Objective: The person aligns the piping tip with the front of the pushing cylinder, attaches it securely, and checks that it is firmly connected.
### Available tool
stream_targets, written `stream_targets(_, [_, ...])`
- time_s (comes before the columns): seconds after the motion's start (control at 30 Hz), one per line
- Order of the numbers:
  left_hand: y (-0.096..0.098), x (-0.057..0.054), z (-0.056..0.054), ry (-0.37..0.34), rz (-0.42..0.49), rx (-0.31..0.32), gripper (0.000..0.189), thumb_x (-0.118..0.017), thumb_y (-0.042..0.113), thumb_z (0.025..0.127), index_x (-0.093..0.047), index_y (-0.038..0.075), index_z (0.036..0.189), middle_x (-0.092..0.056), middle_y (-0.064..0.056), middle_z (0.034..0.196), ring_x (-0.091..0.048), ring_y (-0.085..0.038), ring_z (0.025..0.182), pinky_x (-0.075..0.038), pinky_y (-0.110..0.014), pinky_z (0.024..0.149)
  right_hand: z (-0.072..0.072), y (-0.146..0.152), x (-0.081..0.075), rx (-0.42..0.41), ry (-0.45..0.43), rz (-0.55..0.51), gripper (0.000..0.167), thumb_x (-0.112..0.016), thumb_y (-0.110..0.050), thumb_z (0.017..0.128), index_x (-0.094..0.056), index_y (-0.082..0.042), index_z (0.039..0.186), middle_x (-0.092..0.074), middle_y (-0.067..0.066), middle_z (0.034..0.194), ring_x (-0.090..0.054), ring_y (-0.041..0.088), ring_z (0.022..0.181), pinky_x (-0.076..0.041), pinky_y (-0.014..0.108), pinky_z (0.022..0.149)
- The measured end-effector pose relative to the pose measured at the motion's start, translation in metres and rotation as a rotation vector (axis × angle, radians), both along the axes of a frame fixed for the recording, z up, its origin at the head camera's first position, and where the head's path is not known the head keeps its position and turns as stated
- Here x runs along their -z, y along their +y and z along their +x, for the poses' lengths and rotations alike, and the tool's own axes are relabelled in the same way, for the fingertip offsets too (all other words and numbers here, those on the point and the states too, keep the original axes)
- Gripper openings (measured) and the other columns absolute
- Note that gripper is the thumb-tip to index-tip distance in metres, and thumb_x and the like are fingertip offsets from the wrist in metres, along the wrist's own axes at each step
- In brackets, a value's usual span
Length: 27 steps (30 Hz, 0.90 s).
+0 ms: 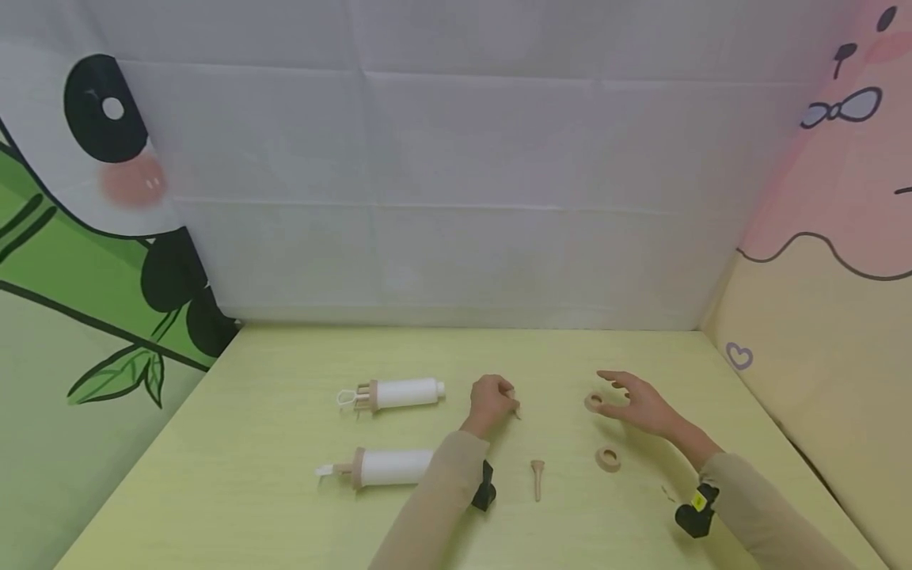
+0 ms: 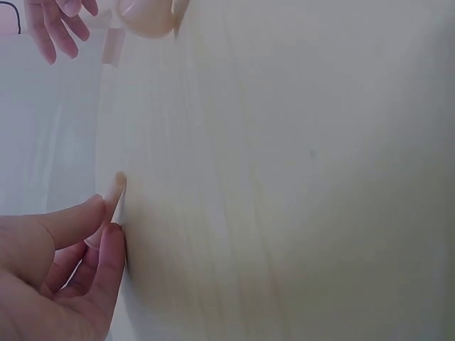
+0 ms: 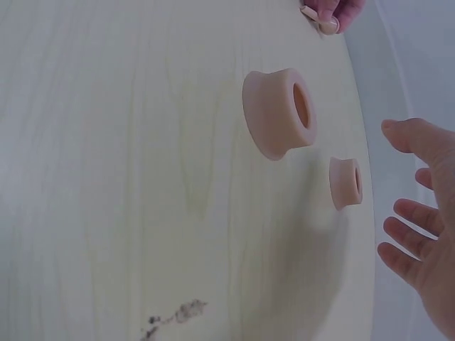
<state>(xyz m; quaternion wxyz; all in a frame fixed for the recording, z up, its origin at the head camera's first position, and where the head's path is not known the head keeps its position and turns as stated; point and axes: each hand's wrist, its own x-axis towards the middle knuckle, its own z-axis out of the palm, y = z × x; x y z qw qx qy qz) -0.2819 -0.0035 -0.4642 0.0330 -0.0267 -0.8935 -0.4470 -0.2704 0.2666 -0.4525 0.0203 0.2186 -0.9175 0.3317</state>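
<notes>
In the head view my left hand (image 1: 492, 405) is over the middle of the table, pinching a small beige stemmed piece (image 2: 114, 193) between thumb and fingers. The right wrist view shows a rounded wide end on that piece (image 3: 328, 27). To the right, my right hand (image 1: 637, 405) is held with fingers spread and nothing in them, its thumb right by the far beige flanged ring (image 1: 593, 402). A larger-looking flanged ring (image 3: 279, 114) lies nearer me. Between the hands, closer to me, a beige funnel-headed peg (image 1: 537, 477) rests on the table.
Two white cylinders lie on the left: the far cylinder (image 1: 408, 393) has a beige slotted end and a white loop; the near cylinder (image 1: 394, 468) is partly covered by my left sleeve. Fabric walls (image 1: 456, 198) border the pale yellow table (image 1: 214, 491) at back and sides.
</notes>
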Motion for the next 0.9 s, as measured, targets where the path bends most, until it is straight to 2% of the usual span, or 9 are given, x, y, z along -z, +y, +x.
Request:
stream_targets(0.33, [-0.004, 0.007, -0.005, 0.041, 0.046, -0.026, 0.004, -0.067, -0.002, 0.074, -0.067, -0.001, 0.078, -0.065, -0.009, 0.076, -0.059, -0.022, 0.072, -0.049, -0.031, 0.067, -0.002, -0.003, 0.004, -0.012, -0.018, -0.014, 0.059, -0.066, -0.022, 0.084, -0.043, 0.003, 0.131, -0.045, 0.023, 0.13, -0.044, 0.043, 0.113, -0.04, 0.056, 0.087])
stream_targets(0.5, [-0.006, 0.004, -0.006, 0.072, 0.075, -0.024, 0.004, -0.066, -0.002, 0.075, -0.066, -0.001, 0.079, -0.064, -0.009, 0.079, -0.06, -0.02, 0.073, -0.049, -0.028, 0.065, -0.004, -0.005, 0.006, -0.027, -0.021, -0.026, 0.059, -0.066, -0.022, 0.083, -0.042, 0.003, 0.132, -0.045, 0.023, 0.13, -0.045, 0.042, 0.112, -0.039, 0.056, 0.087])
stream_targets(0.7, [-0.006, -0.014, -0.009, 0.105, 0.134, 0.013, 0.004, -0.063, -0.001, 0.079, -0.065, -0.001, 0.083, -0.064, -0.011, 0.083, -0.062, -0.022, 0.074, -0.049, -0.026, 0.061, -0.004, -0.006, 0.007, -0.031, -0.032, -0.043, 0.058, -0.066, -0.021, 0.083, -0.043, 0.004, 0.131, -0.046, 0.023, 0.128, -0.045, 0.042, 0.111, -0.039, 0.056, 0.087])
stream_targets(0.9, [-0.015, -0.044, -0.01, 0.156, 0.141, 0.037, 0.006, -0.062, 0.0, 0.081, -0.066, -0.001, 0.085, -0.065, -0.012, 0.085, -0.063, -0.024, 0.077, -0.051, -0.027, 0.063, -0.004, -0.009, 0.008, -0.025, -0.047, -0.04, 0.06, -0.067, -0.024, 0.082, -0.044, 0.006, 0.129, -0.047, 0.024, 0.126, -0.045, 0.041, 0.111, -0.04, 0.054, 0.088])
